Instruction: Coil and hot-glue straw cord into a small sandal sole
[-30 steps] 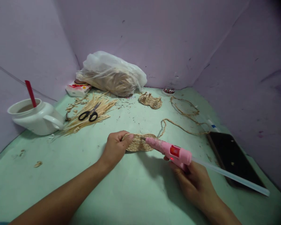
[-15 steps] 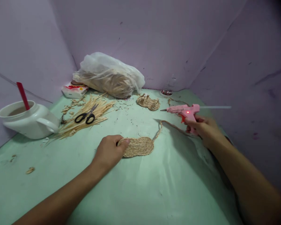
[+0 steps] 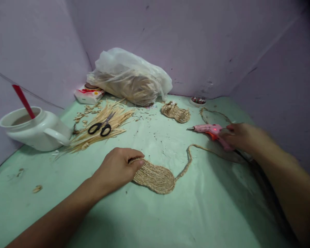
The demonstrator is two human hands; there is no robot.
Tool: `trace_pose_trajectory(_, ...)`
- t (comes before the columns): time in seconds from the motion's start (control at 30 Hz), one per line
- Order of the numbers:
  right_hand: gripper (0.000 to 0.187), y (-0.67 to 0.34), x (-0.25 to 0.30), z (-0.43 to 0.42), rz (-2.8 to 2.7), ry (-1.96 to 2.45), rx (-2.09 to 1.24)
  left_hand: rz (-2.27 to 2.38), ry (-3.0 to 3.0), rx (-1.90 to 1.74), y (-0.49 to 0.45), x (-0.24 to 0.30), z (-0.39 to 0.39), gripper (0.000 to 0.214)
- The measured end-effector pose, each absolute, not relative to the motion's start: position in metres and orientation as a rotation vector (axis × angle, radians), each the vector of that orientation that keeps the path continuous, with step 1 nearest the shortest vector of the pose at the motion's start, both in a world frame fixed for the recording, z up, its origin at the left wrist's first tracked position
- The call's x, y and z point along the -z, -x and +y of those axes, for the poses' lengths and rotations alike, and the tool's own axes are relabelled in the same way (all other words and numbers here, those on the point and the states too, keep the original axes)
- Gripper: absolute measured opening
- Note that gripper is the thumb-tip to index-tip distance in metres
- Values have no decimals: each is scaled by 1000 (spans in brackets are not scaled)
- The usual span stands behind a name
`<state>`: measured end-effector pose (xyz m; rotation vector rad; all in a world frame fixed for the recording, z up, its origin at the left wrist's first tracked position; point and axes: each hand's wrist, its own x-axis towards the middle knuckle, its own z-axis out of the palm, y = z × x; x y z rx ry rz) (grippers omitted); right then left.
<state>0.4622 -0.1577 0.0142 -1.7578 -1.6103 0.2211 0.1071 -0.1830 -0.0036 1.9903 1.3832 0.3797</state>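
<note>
My left hand (image 3: 117,167) is closed on the left end of a flat oval mat of coiled braided straw (image 3: 156,176) that lies on the pale green table (image 3: 150,217). A loose braid tail (image 3: 196,148) runs from the mat off to the right. My right hand (image 3: 241,137) grips the handle of a pink glue gun (image 3: 209,130), low over the table at the right, nozzle pointing left, its red light on. The right hand is slightly blurred.
Black scissors (image 3: 101,126) lie on a pile of loose straw (image 3: 98,129). A white pot with a red stick (image 3: 32,129) stands at the left. A plastic bag of straw (image 3: 130,81), a small box (image 3: 89,94), a second woven piece (image 3: 176,112) and a small dish (image 3: 197,100) sit at the back.
My right hand has carried the glue gun away from the mat to the right and lowered it toward the table. My left hand has kept its hold on the mat.
</note>
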Motion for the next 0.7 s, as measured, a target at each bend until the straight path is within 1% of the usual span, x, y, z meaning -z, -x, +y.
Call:
trace_pose_trajectory(0.07,9,-424,-16,-181,-1609,1845,-83,1447,-2154,-254,-107,-1,-187,29)
trace_pose_trajectory(0.1,22,-402,-15,-195,-1681,1803,-119,1453,-2233,-207,-107,-3,-189,30)
trace_pose_trajectory(0.17,54,-357,-8,-223,-1860,1540,-319,1403,-2354,-220,-106,-6,-193,30)
trace_pose_trajectory(0.2,68,-338,-4,-235,-1962,1468,-432,1341,-2396,-255,-105,-7,-195,33)
trace_pose_trajectory(0.23,77,-324,2,-244,-2034,1391,-477,1271,-2419,-287,-104,-7,-196,40)
trace_pose_trajectory(0.3,87,-308,12,-252,-2106,1354,-521,1143,-2428,-298,-103,-5,-197,51)
trace_pose_trajectory(0.43,88,-308,24,-248,-2133,1385,-542,1065,-2398,-223,-108,2,-198,50)
trace_pose_trajectory(0.7,73,-305,25,-247,-2133,1421,-587,1081,-2376,-178,-116,-1,-196,37)
